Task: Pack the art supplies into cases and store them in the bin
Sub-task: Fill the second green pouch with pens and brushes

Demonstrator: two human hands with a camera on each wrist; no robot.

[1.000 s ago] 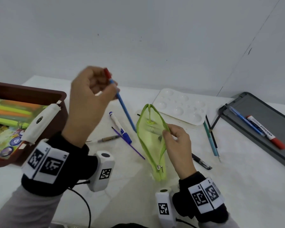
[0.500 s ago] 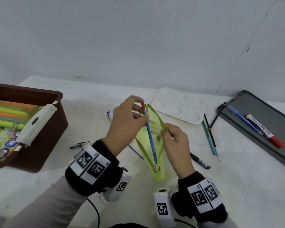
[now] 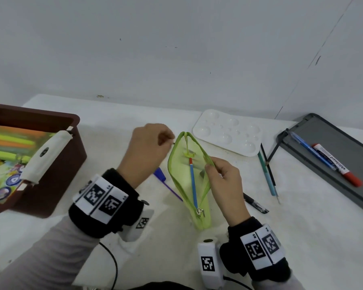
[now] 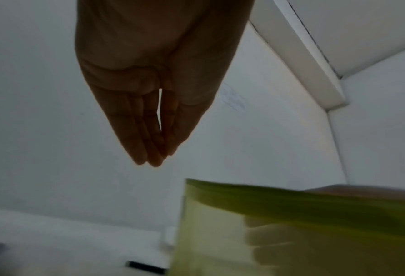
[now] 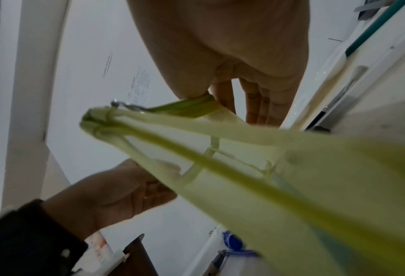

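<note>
A plain grey-white wall rises behind the white surface [image 3: 302, 227], which carries a brown bin [image 3: 67, 147] well left of the grips and a dark grey tray [image 3: 333, 143] well right. Between them, the right hand [image 3: 224, 181] pinches the rim of the open green pencil case [image 3: 182, 176], a blue pencil [image 3: 193, 185] inside. Just left of the case, the left hand [image 3: 149, 149] hangs empty, fingers loosely together.

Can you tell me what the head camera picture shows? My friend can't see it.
A right hand pinches open a green zip pouch on a white table, with a blue pencil lying inside. The left hand hovers beside it, holding nothing. More pens lie around, and a brown bin stands at the left.
</note>
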